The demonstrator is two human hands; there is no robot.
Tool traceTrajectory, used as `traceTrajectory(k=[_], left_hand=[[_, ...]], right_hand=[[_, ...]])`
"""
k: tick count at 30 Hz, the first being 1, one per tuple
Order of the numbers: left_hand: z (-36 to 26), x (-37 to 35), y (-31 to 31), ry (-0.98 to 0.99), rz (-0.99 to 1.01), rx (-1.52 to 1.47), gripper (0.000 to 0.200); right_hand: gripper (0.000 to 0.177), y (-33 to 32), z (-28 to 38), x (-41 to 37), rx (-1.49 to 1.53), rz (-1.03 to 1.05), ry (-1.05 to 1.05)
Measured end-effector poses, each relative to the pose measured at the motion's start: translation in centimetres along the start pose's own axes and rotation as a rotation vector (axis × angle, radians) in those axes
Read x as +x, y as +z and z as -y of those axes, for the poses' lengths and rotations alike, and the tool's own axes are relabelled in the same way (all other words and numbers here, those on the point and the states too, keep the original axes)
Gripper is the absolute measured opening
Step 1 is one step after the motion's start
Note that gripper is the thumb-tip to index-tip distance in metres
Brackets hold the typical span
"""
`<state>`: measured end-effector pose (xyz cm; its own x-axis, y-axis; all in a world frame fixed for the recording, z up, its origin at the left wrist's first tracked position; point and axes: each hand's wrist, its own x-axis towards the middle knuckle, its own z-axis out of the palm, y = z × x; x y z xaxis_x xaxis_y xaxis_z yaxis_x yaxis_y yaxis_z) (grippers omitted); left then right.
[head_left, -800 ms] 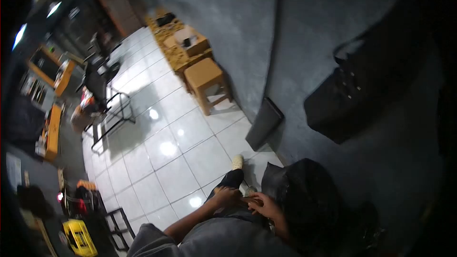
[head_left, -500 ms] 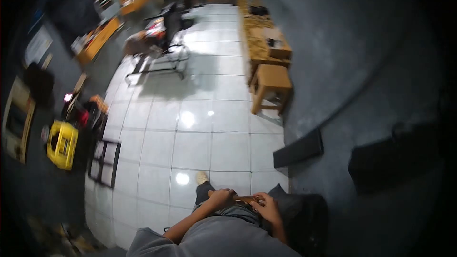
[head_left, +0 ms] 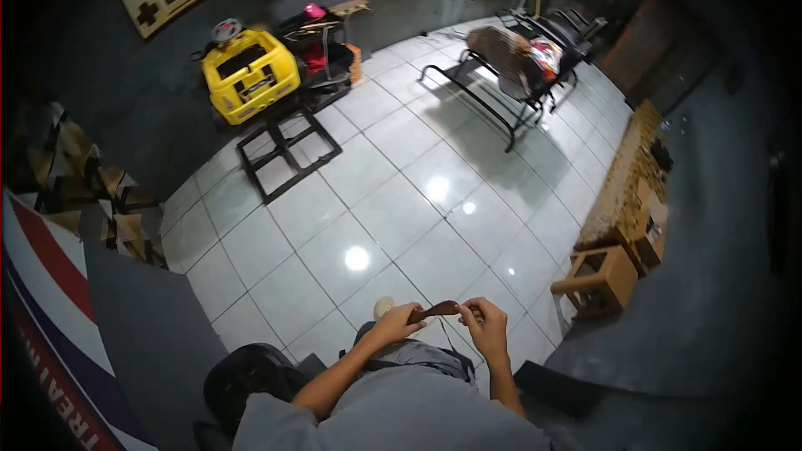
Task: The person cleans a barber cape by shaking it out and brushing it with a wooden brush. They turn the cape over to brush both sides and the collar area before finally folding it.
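Note:
A slim brown piece [head_left: 439, 309], smooth and slightly curved, spans the gap between my hands above my lap; its exact kind cannot be made out. My left hand [head_left: 401, 323] is closed around its left end. At the other end, the fingertips of my right hand [head_left: 485, 326] pinch its tip. Below the hands are my grey clothing and one light shoe [head_left: 383, 307] on the white tiles.
A black metal frame [head_left: 288, 153] lies on the floor near a yellow ride-on toy car [head_left: 251, 75]. Farther off stands a black reclining chair [head_left: 476, 103] with cloth on it. At right are a wooden stool [head_left: 606, 284] and a low bench [head_left: 614, 192].
The head view has swung left, bringing the yellow toy car and floor frame toward the centre. Both hands still hold the brown piece, now raised a little and seen more fully.

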<state>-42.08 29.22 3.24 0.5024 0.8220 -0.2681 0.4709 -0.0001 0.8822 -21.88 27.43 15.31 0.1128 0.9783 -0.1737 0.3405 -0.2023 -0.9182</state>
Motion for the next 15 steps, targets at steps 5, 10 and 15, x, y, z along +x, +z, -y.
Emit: traceTrajectory(k=[5,10,15], left_hand=[[2.4,-0.4,-7.6,-0.134,-0.275,-0.106,0.036],[5.3,0.0,-11.5,-0.217,-0.500,-0.284,0.032],[6.0,2.0,-16.2,-0.338,-0.574,-0.272,0.030]], right_hand=[[0.015,7.0,4.0,8.0,-0.071,0.218,-0.060],[0.025,12.9,5.9,14.9,-0.028,0.496,-0.253],[0.029,18.4,7.7,22.3,-0.045,0.658,-0.300]])
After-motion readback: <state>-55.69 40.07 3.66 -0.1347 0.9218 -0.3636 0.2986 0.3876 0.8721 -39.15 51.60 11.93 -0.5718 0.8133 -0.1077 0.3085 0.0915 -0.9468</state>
